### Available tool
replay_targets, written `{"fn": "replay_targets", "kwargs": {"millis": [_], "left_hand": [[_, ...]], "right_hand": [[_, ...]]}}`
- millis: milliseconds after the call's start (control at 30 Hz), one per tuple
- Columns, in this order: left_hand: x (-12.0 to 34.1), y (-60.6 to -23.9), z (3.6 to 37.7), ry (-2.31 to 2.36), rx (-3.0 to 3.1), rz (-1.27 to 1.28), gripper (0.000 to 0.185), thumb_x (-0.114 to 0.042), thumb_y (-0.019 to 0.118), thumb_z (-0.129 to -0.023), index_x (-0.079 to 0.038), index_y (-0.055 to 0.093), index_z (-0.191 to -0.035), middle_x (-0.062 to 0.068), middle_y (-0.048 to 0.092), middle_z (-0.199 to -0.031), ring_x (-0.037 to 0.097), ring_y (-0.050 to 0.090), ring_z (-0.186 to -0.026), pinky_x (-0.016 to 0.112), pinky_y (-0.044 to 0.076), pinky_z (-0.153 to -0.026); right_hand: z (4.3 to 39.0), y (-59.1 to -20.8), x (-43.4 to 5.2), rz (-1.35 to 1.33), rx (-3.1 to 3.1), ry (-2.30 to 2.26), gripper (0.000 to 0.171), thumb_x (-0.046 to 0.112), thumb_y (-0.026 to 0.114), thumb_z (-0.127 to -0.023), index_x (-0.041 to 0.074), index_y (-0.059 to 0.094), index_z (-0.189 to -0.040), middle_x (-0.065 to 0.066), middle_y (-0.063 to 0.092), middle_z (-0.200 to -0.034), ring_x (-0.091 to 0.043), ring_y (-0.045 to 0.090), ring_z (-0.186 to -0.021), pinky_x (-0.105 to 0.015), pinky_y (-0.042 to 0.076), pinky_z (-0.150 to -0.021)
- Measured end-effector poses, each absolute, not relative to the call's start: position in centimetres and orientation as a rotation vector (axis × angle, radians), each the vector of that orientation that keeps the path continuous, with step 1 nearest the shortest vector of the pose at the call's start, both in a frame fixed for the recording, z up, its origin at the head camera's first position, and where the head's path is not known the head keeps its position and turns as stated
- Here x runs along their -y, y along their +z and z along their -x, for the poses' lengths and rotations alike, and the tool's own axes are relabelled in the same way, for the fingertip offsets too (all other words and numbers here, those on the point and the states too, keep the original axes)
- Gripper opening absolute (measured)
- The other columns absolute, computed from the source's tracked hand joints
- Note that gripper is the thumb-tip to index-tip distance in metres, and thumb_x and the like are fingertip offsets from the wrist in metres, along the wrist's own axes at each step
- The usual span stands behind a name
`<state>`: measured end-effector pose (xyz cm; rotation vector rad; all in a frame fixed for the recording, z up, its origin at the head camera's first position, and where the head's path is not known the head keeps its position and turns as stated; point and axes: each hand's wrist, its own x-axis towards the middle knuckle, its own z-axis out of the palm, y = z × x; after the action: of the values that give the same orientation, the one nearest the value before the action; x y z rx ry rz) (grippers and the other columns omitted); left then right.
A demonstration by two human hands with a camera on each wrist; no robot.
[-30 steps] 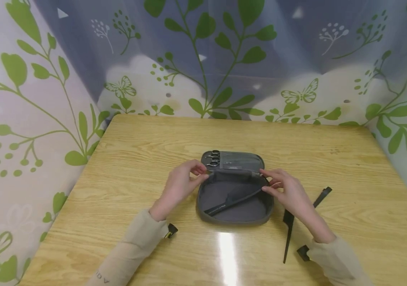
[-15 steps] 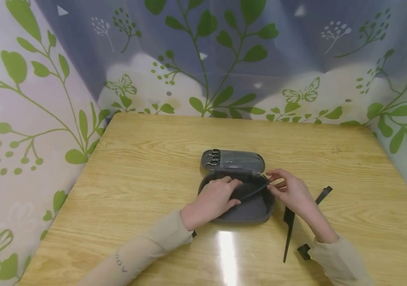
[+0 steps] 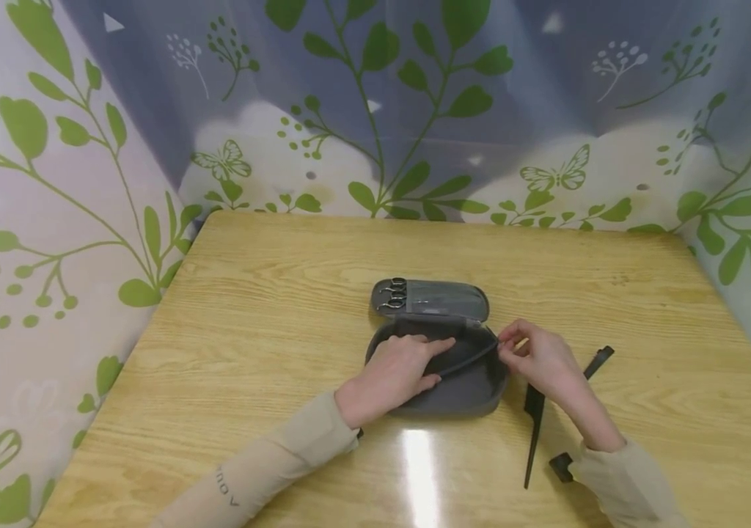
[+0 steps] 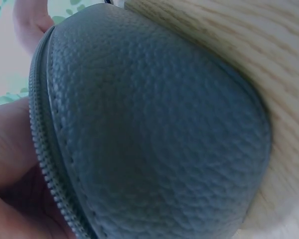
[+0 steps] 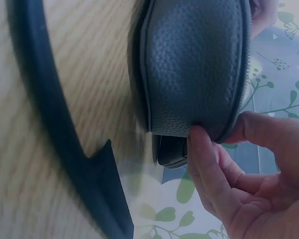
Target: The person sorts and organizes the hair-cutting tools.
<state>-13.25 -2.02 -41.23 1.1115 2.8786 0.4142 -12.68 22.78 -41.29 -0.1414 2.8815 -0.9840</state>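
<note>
Two hands at open grey case (image 3: 438, 392), frame centre: your left hand (image 3: 394, 372) flat inside, fingers relaxed; your right hand (image 3: 537, 357) pinching black comb (image 3: 468, 359) at right rim.

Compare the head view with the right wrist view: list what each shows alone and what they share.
Head only: the left hand resting inside the open case, the scissors in its lid, and the whole table.
Right wrist only: the case's pebbled outer wall and zipper edge close up.
Both: the case, the right hand pinching at its rim, and the black comb beside it.
</note>
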Motion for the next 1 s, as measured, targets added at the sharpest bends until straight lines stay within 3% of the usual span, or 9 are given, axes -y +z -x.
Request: {"fn": "replay_targets", "kwargs": {"millis": [300, 600, 767, 1000], "left_hand": [[1.8, -41.4, 13.3, 0.305, -2.881, -1.131, 0.055, -0.032, 0.079, -0.091, -0.019, 0.061, -0.142, 0.004, 0.074, -0.110, 0.016, 0.067, -0.084, 0.026, 0.053, -0.058], [0.9, -41.8, 13.1, 0.158, -2.900, -1.149, 0.054, -0.034, 0.080, -0.089, -0.021, 0.064, -0.139, 0.002, 0.073, -0.118, 0.018, 0.070, -0.083, 0.028, 0.054, -0.055], [0.9, -41.8, 13.1, 0.080, -2.923, -1.170, 0.052, -0.036, 0.081, -0.088, -0.021, 0.067, -0.136, 0.002, 0.075, -0.110, 0.017, 0.070, -0.083, 0.027, 0.054, -0.055], [0.6, -41.7, 13.3, 0.089, -2.895, -1.149, 0.051, -0.034, 0.082, -0.087, -0.021, 0.068, -0.135, 0.010, 0.071, -0.110, 0.022, 0.068, -0.081, 0.031, 0.057, -0.060]], "right_hand": [[12.7, -41.5, -22.4, 0.093, -3.005, -0.913, 0.006, 0.010, 0.068, -0.088, 0.007, 0.066, -0.091, 0.000, 0.069, -0.071, -0.010, 0.062, -0.057, -0.031, 0.043, -0.058], [12.6, -41.7, -22.1, 0.099, -3.100, -0.903, 0.004, 0.006, 0.068, -0.085, 0.005, 0.065, -0.088, -0.003, 0.066, -0.073, -0.013, 0.059, -0.060, -0.031, 0.042, -0.056], [12.6, -41.8, -22.2, 0.135, -3.131, -0.903, 0.004, 0.005, 0.068, -0.084, 0.005, 0.065, -0.087, -0.004, 0.067, -0.073, -0.015, 0.059, -0.061, -0.031, 0.043, -0.057], [12.6, -41.8, -22.5, 0.157, -3.101, -0.890, 0.004, 0.007, 0.070, -0.086, 0.005, 0.066, -0.088, -0.004, 0.069, -0.076, -0.015, 0.064, -0.064, -0.031, 0.045, -0.056]]}}
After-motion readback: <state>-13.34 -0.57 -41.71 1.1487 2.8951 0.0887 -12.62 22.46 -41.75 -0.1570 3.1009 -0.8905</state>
